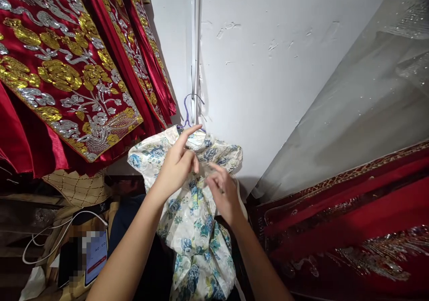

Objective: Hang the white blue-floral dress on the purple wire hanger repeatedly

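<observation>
A white short-sleeved dress with blue and green flowers (192,243) hangs on a purple wire hanger (186,113) in front of me. My left hand (178,164) is just before its upper chest, the index finger stretched up toward the collar (196,142) and the other fingers loosely bent. Nothing shows in that hand. Lower and to the right, my right hand (224,189) is by the front of the dress, with the index finger pointing out and the rest half curled. It is slightly blurred, and I see nothing held in it. Whether either hand touches the cloth, I cannot tell.
Red garments with gold and silver embroidery (63,73) hang at the upper left. A lit phone (96,256) and a white cable (63,229) lie at the lower left. Behind the hanger runs a metal pole (196,32). Clear plastic (321,126) and red fabric (335,229) line the right.
</observation>
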`<state>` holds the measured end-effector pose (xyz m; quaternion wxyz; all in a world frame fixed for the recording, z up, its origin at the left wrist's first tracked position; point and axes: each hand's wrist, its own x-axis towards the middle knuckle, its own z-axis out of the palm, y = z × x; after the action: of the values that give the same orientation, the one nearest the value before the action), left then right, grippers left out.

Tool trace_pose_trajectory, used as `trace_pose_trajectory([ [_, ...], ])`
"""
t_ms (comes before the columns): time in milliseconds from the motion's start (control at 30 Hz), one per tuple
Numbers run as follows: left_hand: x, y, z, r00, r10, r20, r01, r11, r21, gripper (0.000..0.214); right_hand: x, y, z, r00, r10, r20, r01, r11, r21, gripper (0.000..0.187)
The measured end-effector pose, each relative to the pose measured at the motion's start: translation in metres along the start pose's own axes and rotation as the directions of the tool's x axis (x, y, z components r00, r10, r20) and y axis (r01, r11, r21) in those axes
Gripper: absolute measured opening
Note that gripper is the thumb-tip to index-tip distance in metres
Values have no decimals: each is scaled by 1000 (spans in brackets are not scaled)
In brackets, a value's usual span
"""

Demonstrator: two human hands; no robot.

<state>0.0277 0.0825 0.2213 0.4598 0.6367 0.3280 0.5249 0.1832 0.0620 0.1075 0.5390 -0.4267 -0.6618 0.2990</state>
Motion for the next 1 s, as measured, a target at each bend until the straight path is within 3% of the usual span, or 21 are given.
trace_pose_trajectory([
  [67, -7, -3, 3, 1000, 6, 11, -6, 1000, 22, 61, 36, -24, -8, 992, -123, -16, 123, 992, -19, 48],
  [167, -10, -8, 4, 1000, 5, -15, -5, 1000, 1, 66, 72, -40, -9, 955, -292, 46, 295, 950, -99, 23],
  [333, -5, -38, -3, 991, -76, -113, 71, 996, -46, 79, 82, -40, 6, 925, -379, 27, 377, 908, -180, 15],
  [467, -21, -86, -8, 960, -172, -221, 195, 977, 89, 78, 86, -54, -4, 915, -328, -234, 328, 944, -38, 16],
  [567, -49, -116, -13, 949, -227, -217, 274, 937, 217, 69, 90, -62, -37, 857, -290, -426, 345, 937, 55, 16],
  [667, -63, -127, -25, 954, -197, -226, 272, 885, 378, 60, 79, -48, -84, 857, -161, -490, 314, 917, 248, 12],
  [767, -43, -120, -38, 944, 39, -328, 169, 797, 580, 59, 47, -15, -117, 912, 92, -399, 166, 808, 566, 12],
  [800, -29, -115, -41, 928, 135, -348, 129, 758, 639, 62, 34, -1, -121, 886, 158, -435, 169, 763, 623, 10],
  [867, 3, -107, -47, 899, 255, -356, 82, 701, 708, 76, 3, 28, -116, 827, 355, -437, 130, 634, 762, 10],
  [933, 33, -103, -51, 911, 238, -336, 75, 707, 704, 87, -27, 55, -97, 765, 520, -380, 105, 481, 870, 12],
  [1000, 53, -104, -57, 914, 164, -370, 107, 784, 611, 73, -52, 79, -74, 728, 623, -286, 71, 347, 935, 10],
])
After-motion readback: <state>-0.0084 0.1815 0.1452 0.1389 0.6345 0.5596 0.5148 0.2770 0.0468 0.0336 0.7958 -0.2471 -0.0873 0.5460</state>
